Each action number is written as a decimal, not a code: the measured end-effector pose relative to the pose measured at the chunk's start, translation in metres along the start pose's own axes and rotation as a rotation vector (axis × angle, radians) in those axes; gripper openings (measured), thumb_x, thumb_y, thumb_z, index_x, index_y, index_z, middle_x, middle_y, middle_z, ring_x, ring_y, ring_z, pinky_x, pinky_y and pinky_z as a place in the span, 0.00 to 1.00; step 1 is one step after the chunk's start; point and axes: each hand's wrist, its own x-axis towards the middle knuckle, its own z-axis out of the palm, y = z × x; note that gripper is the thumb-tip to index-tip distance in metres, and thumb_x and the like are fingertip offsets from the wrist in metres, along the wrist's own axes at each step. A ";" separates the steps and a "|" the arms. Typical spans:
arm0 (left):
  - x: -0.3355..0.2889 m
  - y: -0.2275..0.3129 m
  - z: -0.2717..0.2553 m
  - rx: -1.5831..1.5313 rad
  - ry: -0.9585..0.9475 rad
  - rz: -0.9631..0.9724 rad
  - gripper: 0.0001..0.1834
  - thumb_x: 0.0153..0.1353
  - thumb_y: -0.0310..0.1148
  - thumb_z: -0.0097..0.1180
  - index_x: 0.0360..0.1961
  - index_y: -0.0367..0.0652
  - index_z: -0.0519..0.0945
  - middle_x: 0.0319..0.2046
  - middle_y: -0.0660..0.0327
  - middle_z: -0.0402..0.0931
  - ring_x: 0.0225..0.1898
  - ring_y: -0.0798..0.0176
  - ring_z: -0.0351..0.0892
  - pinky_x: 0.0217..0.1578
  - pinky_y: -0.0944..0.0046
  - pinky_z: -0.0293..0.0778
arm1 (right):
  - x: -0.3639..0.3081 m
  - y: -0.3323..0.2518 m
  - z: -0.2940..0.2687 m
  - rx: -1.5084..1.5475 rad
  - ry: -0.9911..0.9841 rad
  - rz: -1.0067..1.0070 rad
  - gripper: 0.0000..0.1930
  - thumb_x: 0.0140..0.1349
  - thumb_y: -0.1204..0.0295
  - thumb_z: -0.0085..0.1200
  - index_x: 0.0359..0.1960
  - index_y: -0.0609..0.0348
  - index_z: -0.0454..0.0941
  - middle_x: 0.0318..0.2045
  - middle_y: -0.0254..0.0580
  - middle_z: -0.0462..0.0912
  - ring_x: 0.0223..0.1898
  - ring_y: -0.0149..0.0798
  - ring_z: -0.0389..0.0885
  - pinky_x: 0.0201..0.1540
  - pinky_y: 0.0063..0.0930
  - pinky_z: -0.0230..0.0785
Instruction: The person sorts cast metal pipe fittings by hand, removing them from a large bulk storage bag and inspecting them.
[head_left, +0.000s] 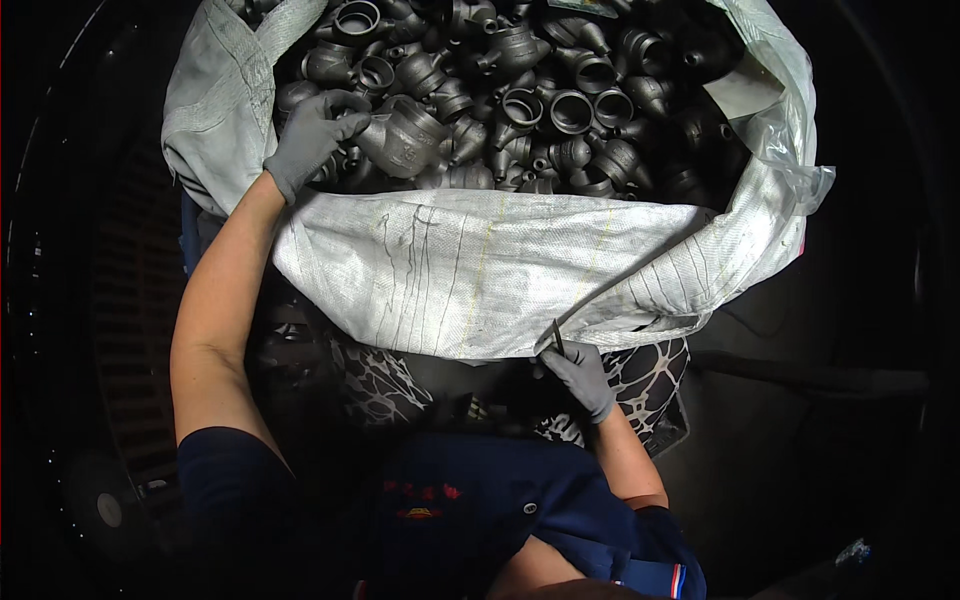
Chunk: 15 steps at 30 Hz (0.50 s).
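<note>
My left hand (312, 140), in a grey glove, grips a dark grey cast metal fitting (402, 138) by its narrower left end. The fitting has a rounded body with a wide round end, and it is held just over the heap of similar metal fittings (572, 112). Low at the front edge of the white woven sack (450, 270), my gloved right hand (580, 380) is closed round a thin dark pointed tool (558, 338). Its tip sticks up past the fingers against the sack; the exact kind of tool cannot be made out.
The sack's rim is folded outward around the fittings. Clear plastic film (795, 165) hangs at its right side. Below the sack lies dark cloth with a pale net pattern (650, 385). A slatted brown surface (130, 330) shows at the left, and a dark bar (810, 375) at the right.
</note>
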 end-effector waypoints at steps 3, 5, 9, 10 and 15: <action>-0.030 0.039 0.011 -0.178 0.137 0.024 0.11 0.62 0.27 0.55 0.43 0.33 0.77 0.35 0.60 0.79 0.36 0.73 0.77 0.36 0.75 0.74 | -0.012 -0.008 0.005 0.064 0.017 0.008 0.10 0.64 0.71 0.51 0.36 0.67 0.80 0.26 0.35 0.81 0.29 0.23 0.76 0.34 0.17 0.66; -0.055 0.060 0.026 -0.433 0.228 0.007 0.10 0.62 0.26 0.54 0.43 0.33 0.77 0.35 0.59 0.79 0.36 0.72 0.78 0.35 0.74 0.75 | -0.021 -0.022 0.012 0.073 0.000 -0.038 0.11 0.64 0.70 0.51 0.38 0.68 0.80 0.27 0.36 0.82 0.30 0.24 0.76 0.34 0.17 0.66; -0.098 0.073 0.060 -0.629 0.182 0.019 0.09 0.62 0.25 0.53 0.43 0.34 0.78 0.37 0.60 0.79 0.38 0.71 0.78 0.43 0.73 0.74 | -0.032 -0.085 0.039 0.281 0.069 -0.110 0.19 0.66 0.68 0.50 0.53 0.68 0.72 0.30 0.35 0.82 0.27 0.20 0.74 0.27 0.12 0.62; -0.110 0.075 0.070 -0.639 0.179 0.015 0.09 0.62 0.25 0.53 0.43 0.34 0.78 0.37 0.60 0.79 0.38 0.71 0.78 0.43 0.73 0.74 | -0.022 -0.082 0.034 0.216 0.075 -0.178 0.21 0.66 0.66 0.49 0.56 0.68 0.69 0.29 0.34 0.81 0.22 0.18 0.69 0.22 0.11 0.57; -0.153 0.084 0.121 -0.711 0.181 0.069 0.09 0.62 0.24 0.54 0.42 0.33 0.78 0.38 0.60 0.79 0.41 0.71 0.76 0.46 0.73 0.72 | 0.001 -0.122 0.046 0.395 0.127 -0.324 0.23 0.68 0.57 0.42 0.54 0.64 0.70 0.26 0.32 0.75 0.17 0.19 0.57 0.19 0.12 0.50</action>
